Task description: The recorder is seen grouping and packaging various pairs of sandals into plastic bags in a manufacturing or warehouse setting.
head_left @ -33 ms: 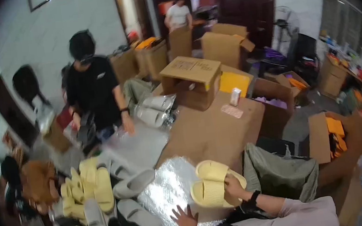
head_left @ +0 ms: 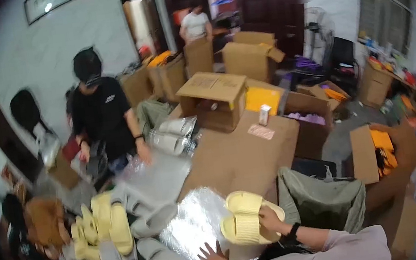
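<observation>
My right hand (head_left: 272,220) grips a pair of pale yellow slippers (head_left: 244,228) at their near right side, above the table. The slippers lie close against each other, with ribbed straps in view. My left hand (head_left: 215,258) has its fingers spread over the shiny silver plastic bags (head_left: 192,224) and holds nothing. Left of the bags are loose grey slippers (head_left: 156,221) and a heap of yellow slippers (head_left: 110,214). Whether my left palm presses on the bags I cannot tell.
A co-worker in black (head_left: 103,113) stands across the table, a hand near clear plastic bags (head_left: 158,175). Brown cardboard (head_left: 233,153) covers the table's middle, bearing an open carton (head_left: 214,83) and a small white box (head_left: 265,114). A grey-green sack (head_left: 323,201) sits at right.
The view has tilted slightly up and to the right. My right hand still grips the yellow slippers, and my left hand stays spread over the silver bags.
</observation>
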`<state>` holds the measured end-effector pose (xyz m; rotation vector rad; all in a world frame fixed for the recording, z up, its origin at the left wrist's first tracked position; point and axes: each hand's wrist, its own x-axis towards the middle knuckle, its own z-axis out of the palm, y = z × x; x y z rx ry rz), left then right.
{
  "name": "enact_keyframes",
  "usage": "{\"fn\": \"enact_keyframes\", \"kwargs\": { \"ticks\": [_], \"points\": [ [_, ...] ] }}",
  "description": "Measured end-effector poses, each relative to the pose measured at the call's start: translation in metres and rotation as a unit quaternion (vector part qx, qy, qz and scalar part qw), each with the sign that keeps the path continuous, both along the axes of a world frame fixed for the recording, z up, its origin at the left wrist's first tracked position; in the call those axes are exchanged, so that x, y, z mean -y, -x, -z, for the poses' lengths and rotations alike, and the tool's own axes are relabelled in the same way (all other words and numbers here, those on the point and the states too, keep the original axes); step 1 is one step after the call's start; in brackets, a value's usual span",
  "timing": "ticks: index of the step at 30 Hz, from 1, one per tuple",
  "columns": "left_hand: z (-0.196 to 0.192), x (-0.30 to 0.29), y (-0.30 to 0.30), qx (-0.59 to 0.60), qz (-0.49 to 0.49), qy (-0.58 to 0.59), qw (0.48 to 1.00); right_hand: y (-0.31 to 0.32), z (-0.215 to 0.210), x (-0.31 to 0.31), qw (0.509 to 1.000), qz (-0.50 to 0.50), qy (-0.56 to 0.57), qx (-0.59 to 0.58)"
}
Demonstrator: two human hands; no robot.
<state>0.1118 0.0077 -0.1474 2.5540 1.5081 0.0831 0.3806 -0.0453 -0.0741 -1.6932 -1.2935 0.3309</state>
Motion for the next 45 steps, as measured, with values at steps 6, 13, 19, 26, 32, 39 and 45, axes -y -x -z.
{"fn": "enact_keyframes", "kwargs": {
  "ticks": [6, 13, 19, 26, 32, 39, 45],
  "points": [
    [0.027, 0.019, 0.001, 0.251, 0.008, 0.075, 0.965, 0.027, 0.002, 0.032, 1.000, 0.014, 0.012, -0.013],
    [0.025, 0.059, 0.050, 0.022, 0.257, -0.168, 0.951, 0.061, -0.013, 0.046, 0.997, -0.018, 0.012, -0.073],
    [0.005, 0.051, 0.020, 0.022, 0.220, 0.115, 0.968, 0.067, 0.024, 0.067, 0.999, -0.005, 0.012, -0.046],
    [0.006, 0.039, 0.024, 0.409, 0.033, 0.288, 0.865, 0.062, -0.016, 0.058, 0.949, -0.213, 0.163, -0.164],
    [0.003, 0.028, 0.004, 0.118, 0.020, -0.058, 0.991, 0.027, -0.029, 0.051, 0.822, -0.340, 0.289, -0.354],
    [0.044, 0.050, -0.024, 0.506, -0.003, 0.123, 0.853, -0.005, 0.027, 0.055, 0.801, -0.422, 0.352, -0.240],
    [-0.005, 0.072, -0.034, 0.408, -0.079, 0.157, 0.896, -0.032, 0.030, 0.060, 0.922, -0.294, 0.252, 0.031]
  ]
}}
